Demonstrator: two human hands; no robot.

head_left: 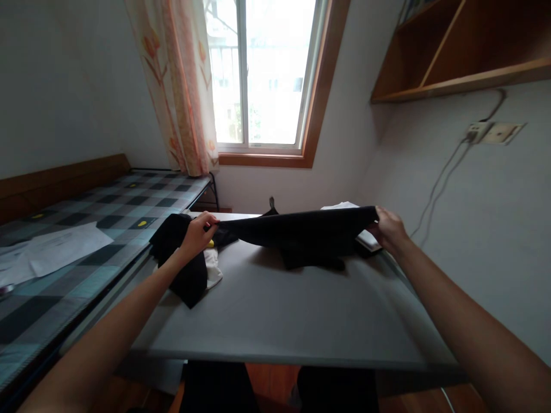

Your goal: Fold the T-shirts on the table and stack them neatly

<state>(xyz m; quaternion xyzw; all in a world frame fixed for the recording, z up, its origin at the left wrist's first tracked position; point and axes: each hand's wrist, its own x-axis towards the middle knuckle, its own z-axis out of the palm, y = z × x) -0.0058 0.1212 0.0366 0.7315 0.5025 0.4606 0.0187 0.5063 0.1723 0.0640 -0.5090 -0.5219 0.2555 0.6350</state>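
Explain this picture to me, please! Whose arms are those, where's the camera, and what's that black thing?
There's no robot here, just a person using two bare hands. The camera is worn on the person's head, looking forward and down, so the arms reach in from below. The left hand and right hand each grip one end of a black cloth, held up over a grey table. On the table's left side lie more dark cloth and something white. A bed with a checked cover stands on the left, and a window is straight ahead.
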